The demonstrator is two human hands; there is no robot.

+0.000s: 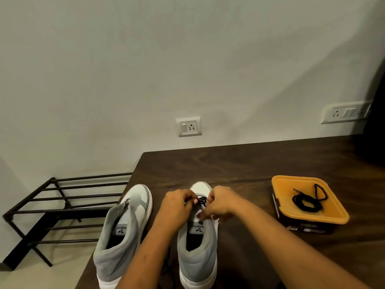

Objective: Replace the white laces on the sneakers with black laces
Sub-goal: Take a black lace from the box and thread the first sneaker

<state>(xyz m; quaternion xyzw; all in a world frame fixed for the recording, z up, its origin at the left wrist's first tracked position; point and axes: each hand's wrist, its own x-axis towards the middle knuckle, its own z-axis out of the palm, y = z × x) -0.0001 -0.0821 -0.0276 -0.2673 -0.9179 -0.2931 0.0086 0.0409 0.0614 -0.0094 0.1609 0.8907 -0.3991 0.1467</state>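
Observation:
Two grey and white sneakers stand side by side on the dark wooden table (260, 161), toes pointing away from me. The left sneaker (123, 222) has no lace in it. On the right sneaker (198, 240) a black lace (202, 200) crosses the front eyelets. My left hand (177, 205) pinches the lace at the shoe's left side, fingers curled. My right hand (220, 203) grips the lace on the right side, over the tongue. A second black lace (308, 202) lies coiled in an orange tray.
The orange tray (341, 213) sits on a dark box at the table's right. A black metal shoe rack (52, 205) stands on the floor to the left. Wall sockets (189, 126) are mounted behind the table. A dark object (375, 122) fills the far right corner.

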